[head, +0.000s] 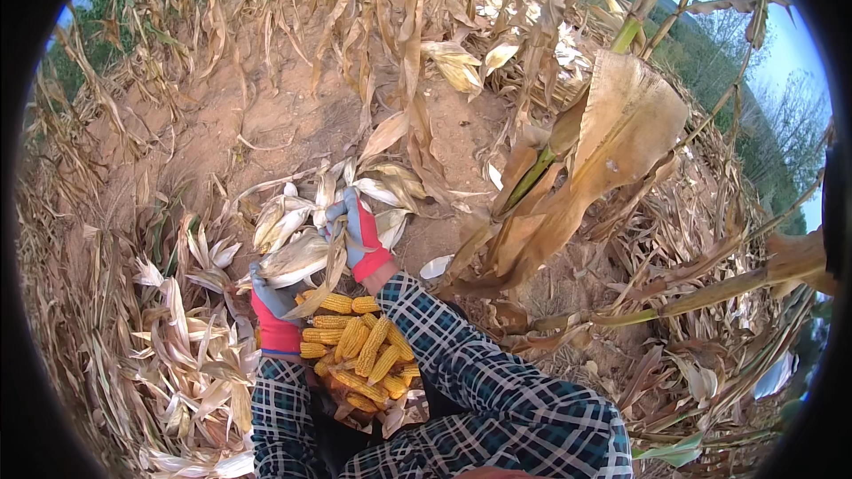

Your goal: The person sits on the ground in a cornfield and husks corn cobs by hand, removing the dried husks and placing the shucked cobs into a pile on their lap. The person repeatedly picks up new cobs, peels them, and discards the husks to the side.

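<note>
My left hand, in a red and grey work glove, is closed on the lower end of a corn ear in dry husk. At the ear's other end is my right hand, gloved the same way, with its fingers on the husk leaves. Pale husk covers the ear, so no kernels show on it. Just below my hands lies a pile of husked yellow corn cobs, partly hidden by my right sleeve. More ears in husk lie on the soil beyond my hands.
Loose dry husks are heaped at the left. A large dry corn leaf and a leaning stalk reach in from the right, close to my right arm. Standing dry stalks edge the bare reddish soil ahead, with white husks beyond.
</note>
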Action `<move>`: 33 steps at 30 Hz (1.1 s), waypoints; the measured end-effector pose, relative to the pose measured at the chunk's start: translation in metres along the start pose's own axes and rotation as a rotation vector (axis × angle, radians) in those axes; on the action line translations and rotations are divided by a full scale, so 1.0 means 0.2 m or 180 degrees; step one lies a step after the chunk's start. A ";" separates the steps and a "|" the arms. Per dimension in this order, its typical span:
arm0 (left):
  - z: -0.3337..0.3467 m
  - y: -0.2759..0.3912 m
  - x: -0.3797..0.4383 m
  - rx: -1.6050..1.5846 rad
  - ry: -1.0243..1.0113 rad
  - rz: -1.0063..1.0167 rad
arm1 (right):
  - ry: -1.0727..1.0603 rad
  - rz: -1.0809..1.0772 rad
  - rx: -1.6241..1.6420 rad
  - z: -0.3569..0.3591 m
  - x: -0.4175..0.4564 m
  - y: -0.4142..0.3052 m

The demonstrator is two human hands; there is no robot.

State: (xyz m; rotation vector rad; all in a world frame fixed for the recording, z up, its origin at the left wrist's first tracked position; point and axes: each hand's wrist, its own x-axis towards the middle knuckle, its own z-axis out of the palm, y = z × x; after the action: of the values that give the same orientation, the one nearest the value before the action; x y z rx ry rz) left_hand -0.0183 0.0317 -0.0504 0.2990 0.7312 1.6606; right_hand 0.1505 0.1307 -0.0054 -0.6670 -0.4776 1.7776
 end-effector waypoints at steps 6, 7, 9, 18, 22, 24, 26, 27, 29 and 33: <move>-0.09 0.01 -0.07 0.1232 0.0650 0.0926 | -0.0702 0.0612 -0.0845 0.06 -0.11 -0.04; -0.10 0.01 -0.07 0.1256 0.0675 0.0830 | -0.0561 0.0604 -0.0524 0.05 -0.11 -0.02; -0.07 0.05 -0.05 0.1372 0.0730 0.0626 | -0.0289 0.0567 0.0119 -0.03 -0.08 0.05; 0.02 -0.08 0.05 0.0341 0.0318 0.0631 | -0.0523 -0.0061 0.1461 -0.22 0.07 0.07; 0.06 0.06 0.01 0.0051 0.0539 0.0740 | -0.1160 0.0363 0.0266 -0.04 -0.12 0.03; 0.00 0.11 0.00 0.0284 0.0483 0.0973 | -0.1327 0.0648 0.0043 -0.01 -0.16 0.03; -0.01 0.14 -0.01 0.0663 0.0424 0.1203 | -0.1286 0.0876 -0.0317 0.02 -0.20 0.02; 0.02 0.17 -0.03 0.0878 0.0413 0.1234 | -0.1325 0.0932 -0.0445 0.02 -0.22 0.02; 0.08 0.19 -0.07 0.1311 0.0454 0.1298 | -0.1416 0.1109 -0.0697 0.01 -0.25 0.05; 0.19 0.22 -0.09 0.2141 0.0452 0.1517 | -0.1141 0.1179 -0.0239 -0.10 -0.22 0.12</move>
State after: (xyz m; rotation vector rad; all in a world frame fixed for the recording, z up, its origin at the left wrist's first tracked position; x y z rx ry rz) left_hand -0.0273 0.0220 0.0098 0.8917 1.4045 1.8422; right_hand 0.1552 0.0808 -0.0260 -0.5101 -0.6996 2.2558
